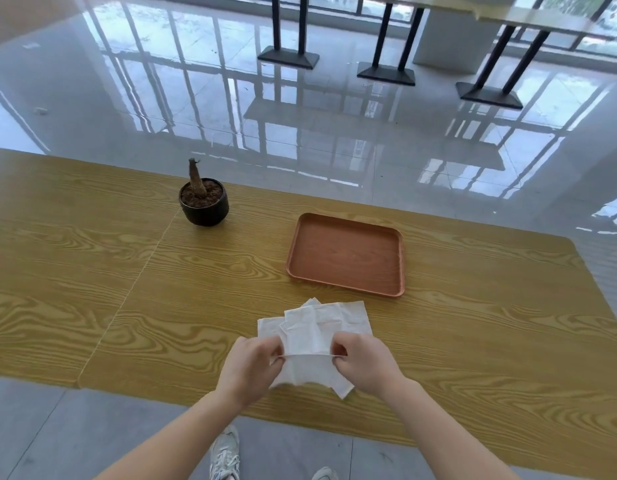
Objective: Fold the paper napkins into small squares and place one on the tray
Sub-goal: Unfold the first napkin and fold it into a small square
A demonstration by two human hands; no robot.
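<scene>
The top napkin [309, 336] is caught between two hands. The left hand [251, 365] pinches one end of its edge, and the right hand [364, 363] pinches the other end. The fingers and thumb of each hand are closed tight on the paper. The edge runs in a thin, straight line from one pinch to the other. Part of the sheet hangs below the pinches and part lies flat past them, so it looks like a fold is being made.

The other napkins [354, 315] lie in a loose, messy pile right under and just past the hands. Their corners stick out on both sides. None of them looks like a small square yet.

The tray [345, 254] sits farther out from the hands and a bit to the right. It has nothing on it. So I think this is the folding step, near the start of the job.

Next, the hands need to bring the pinched edge over to the far edge, line up the corners, and press the crease flat on the table [127, 271]. The paper is thin and floppy, so it needs a soft touch.

A plant pot [204, 206] stands far off to the left, well away from the hands.
</scene>
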